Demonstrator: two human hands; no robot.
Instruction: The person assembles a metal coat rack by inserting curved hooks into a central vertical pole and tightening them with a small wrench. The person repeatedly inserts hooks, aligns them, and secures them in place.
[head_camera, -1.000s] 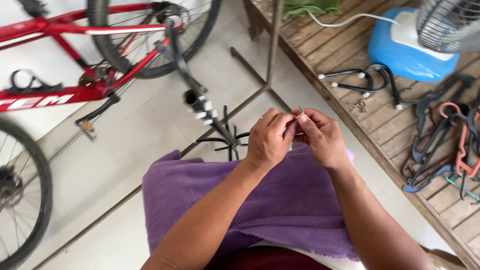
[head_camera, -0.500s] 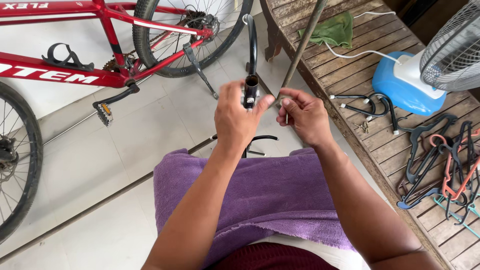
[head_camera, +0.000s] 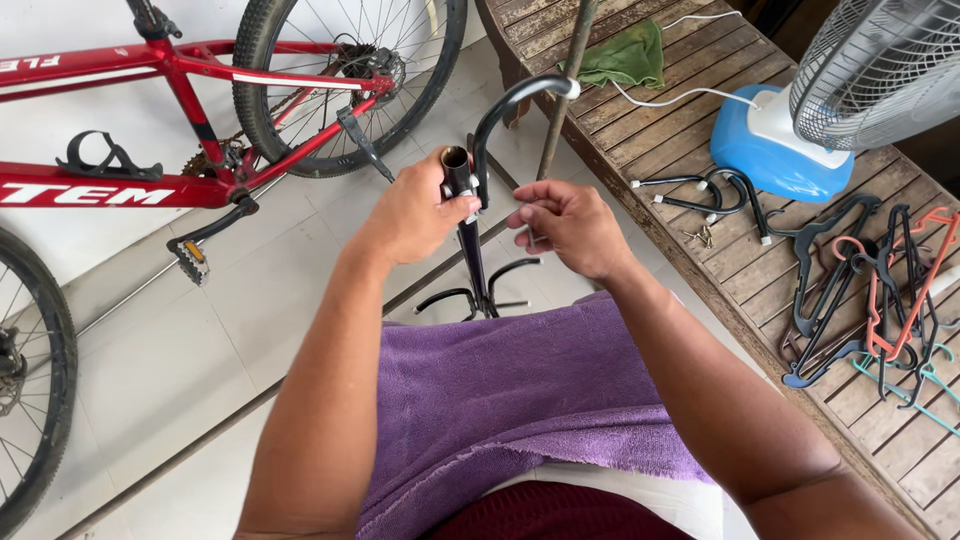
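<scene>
Upright over the purple towel (head_camera: 520, 400), black metal stand tube (head_camera: 462, 215) gripped near its open top by left hand (head_camera: 415, 212); right hand (head_camera: 572, 226) pinching small pale fastener (head_camera: 524, 234) beside it; curved black hook arm (head_camera: 510, 105) already attached, more loose curved hook arms (head_camera: 700, 190) waiting on wooden slatted surface (head_camera: 760, 280)

Black metal tube (head_camera: 470, 240) showing between the fingers (head_camera: 455, 205); purple towel (head_camera: 520, 400) lying below; red bicycle frame (head_camera: 190, 110), blue fan base (head_camera: 765, 150) sitting beyond.
</scene>
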